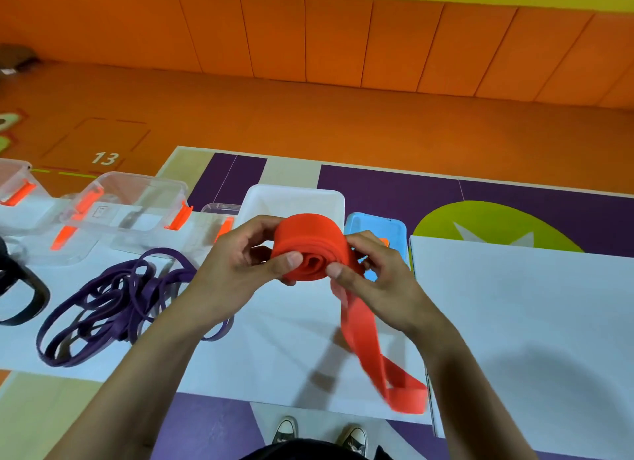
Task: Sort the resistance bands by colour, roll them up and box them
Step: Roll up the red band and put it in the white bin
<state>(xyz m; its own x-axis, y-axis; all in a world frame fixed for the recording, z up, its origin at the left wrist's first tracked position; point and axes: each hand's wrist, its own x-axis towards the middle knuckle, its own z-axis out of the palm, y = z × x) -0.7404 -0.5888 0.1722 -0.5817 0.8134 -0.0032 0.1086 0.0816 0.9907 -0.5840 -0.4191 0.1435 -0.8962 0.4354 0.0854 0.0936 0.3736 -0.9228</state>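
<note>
A wide red resistance band (pixel 308 243) is partly wound into a roll held in the air over the white sheet. My left hand (pixel 240 264) grips the roll from the left, thumb on its front. My right hand (pixel 370 274) pinches it from the right. The band's loose tail (pixel 377 353) hangs down to the sheet and ends in a loop. A tangle of purple bands (pixel 113 302) lies on the sheet to the left. A black band (pixel 24 295) shows at the far left edge.
Behind the hands stand a white open box (pixel 291 199), a blue box (pixel 374 224) and clear boxes with orange clips (pixel 137 206). The white sheet (pixel 514 305) covers the floor to the right. My shoes (pixel 319 435) stand at the sheet's near edge.
</note>
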